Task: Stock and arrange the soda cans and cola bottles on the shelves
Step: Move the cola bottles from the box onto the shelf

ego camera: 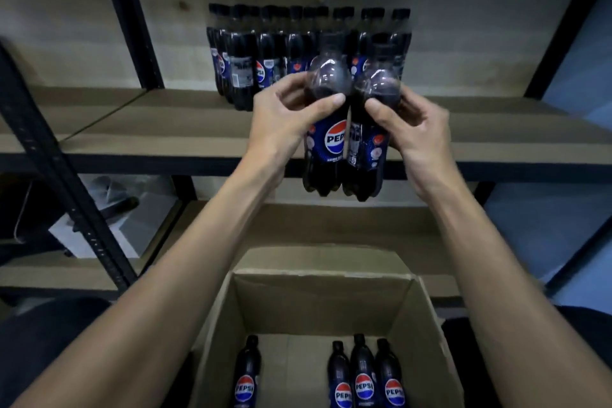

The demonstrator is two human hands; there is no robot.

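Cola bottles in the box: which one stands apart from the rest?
The leftmost bottle, alone near the left wall of the cardboard box; the other three bottles stand bunched together toward the right.

shelf front (165, 126) free, bottles (245, 76) behind — upright (131, 20) left

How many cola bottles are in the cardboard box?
4 dark plastic cola bottles in the brown cardboard box: one alone at left, three together at right. More may hide below the frame.
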